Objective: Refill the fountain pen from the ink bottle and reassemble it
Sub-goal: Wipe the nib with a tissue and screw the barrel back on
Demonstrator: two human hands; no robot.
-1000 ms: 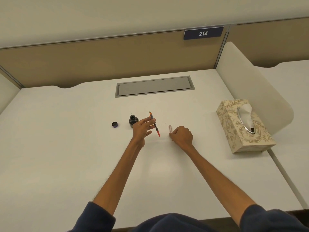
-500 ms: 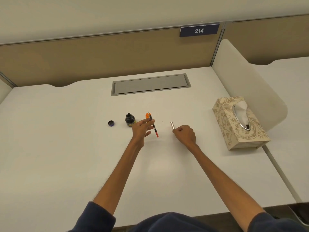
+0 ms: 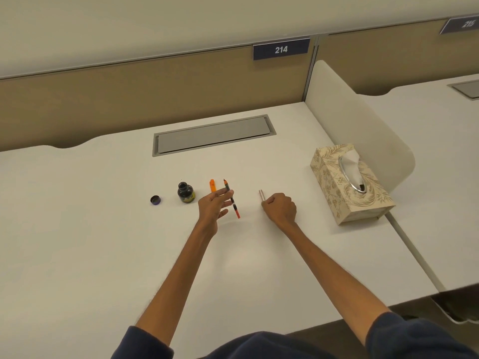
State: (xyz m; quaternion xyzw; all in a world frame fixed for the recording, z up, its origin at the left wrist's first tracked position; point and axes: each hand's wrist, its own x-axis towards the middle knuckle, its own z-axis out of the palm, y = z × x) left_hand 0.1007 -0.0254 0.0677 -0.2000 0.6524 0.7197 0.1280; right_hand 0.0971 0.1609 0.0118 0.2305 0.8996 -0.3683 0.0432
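My left hand (image 3: pixel 213 206) pinches the bare pen section with its converter (image 3: pixel 231 198), nib pointing away from me, red end toward me. To its left stands the open ink bottle (image 3: pixel 185 193), and further left lies the dark bottle cap (image 3: pixel 155 200). An orange pen part (image 3: pixel 212 185) lies on the desk just behind my left fingers. My right hand (image 3: pixel 280 208) is curled on the desk, its fingers gripping the near end of a pale pen barrel (image 3: pixel 261 194) that sticks out away from me.
A patterned tissue box (image 3: pixel 348 182) stands at the right against a white curved divider (image 3: pixel 363 130). A grey cable hatch (image 3: pixel 213 134) is set into the white desk (image 3: pixel 90 242) at the back. A tan partition runs behind.
The view has shifted slightly. My left hand has lifted clear of the orange part, which now shows fully. My right hand still holds the pale barrel in about the same place.
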